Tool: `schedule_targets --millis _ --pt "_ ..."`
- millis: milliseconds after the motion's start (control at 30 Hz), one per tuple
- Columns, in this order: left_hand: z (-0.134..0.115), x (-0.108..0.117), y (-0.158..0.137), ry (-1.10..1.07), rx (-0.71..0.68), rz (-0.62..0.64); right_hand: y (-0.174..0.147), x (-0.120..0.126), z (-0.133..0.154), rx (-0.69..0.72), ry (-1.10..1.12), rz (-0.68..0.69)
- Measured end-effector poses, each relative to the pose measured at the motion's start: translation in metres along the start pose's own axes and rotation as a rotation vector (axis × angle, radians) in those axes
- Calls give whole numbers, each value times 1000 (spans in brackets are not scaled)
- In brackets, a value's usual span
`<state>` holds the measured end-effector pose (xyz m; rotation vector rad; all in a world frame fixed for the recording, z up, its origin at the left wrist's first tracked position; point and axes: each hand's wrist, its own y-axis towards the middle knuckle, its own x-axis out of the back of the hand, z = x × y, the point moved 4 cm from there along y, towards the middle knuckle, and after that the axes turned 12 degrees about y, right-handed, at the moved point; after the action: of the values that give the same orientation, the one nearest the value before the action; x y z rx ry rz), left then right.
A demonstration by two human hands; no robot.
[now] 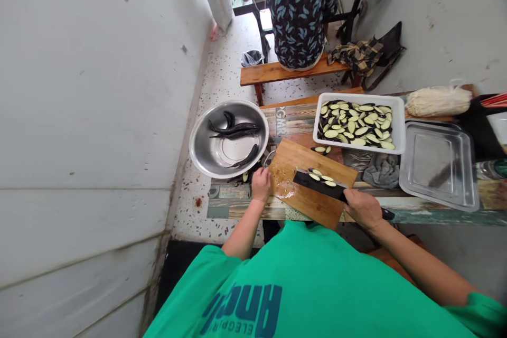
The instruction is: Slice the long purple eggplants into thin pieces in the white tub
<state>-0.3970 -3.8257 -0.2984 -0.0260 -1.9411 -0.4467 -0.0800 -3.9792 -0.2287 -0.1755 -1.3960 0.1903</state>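
Observation:
My right hand (pixel 362 208) is closed around the handle of a wide dark-bladed knife (pixel 304 179). The blade lies low over the wooden cutting board (pixel 293 158), with several pale eggplant slices (pixel 327 178) on and along it. At the board's left edge is my left hand (pixel 261 184), its fingers curled in; they seem to grip that edge, though their tips are hidden. Beyond the board, a few more slices (pixel 320 149) lie on the table. A white tray (pixel 401 127) full of dark-skinned eggplant slices stands farther back to the right.
A steel basin (pixel 194 142) with whole dark eggplants (pixel 241 129) stands at the left. Right of the board are a grey rag (pixel 382 171), a clear plastic lid (pixel 438 163) and a bagged pale bundle (pixel 439 101). Past the table, a person (pixel 301 10) sits on a wooden bench (pixel 257 75).

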Motion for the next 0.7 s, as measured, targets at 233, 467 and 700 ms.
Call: schedule_targets --millis 233,467,700 --pt "-108 -9 21 -355 -369 385 -14 6 -12 80 -11 29" --pt "-224 11 57 -275 -977 452 -5 51 -33 159 -60 -170" --pt "-307 -6 144 -232 -1197 447 21 112 -85 229 -222 -470"
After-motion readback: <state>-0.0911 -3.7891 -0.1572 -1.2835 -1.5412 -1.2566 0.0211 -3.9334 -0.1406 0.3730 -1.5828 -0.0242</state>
